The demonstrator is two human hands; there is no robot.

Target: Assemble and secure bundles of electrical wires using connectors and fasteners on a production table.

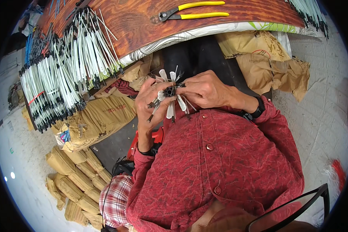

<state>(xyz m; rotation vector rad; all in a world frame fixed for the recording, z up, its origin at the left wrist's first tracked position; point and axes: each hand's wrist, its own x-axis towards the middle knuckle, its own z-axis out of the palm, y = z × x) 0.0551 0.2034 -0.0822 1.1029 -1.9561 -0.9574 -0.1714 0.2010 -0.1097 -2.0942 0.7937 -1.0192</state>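
Observation:
In front of my chest, my left hand (147,98) is closed round a cluster of white ribs with black ends, like umbrella ribs. The ribs (181,103) fan out in all directions from a dark hub (168,91) at the middle, facing up. My right hand (207,89) comes in from the right, its thumb and forefinger pinched close against the hub's edge. A thin strand, perhaps wire, shows by the hub, but what the right fingertips hold is hidden.
Beyond my hands is a brown wood-grain table (135,27). Pliers (199,16) with yellow handles lie on it. Heaped white ribs (65,65) cover its left side; more ribs (307,13) lie far right. Brown paper packages (100,121) and stacked bundles (79,174) stand at left, torn paper (274,73) at right.

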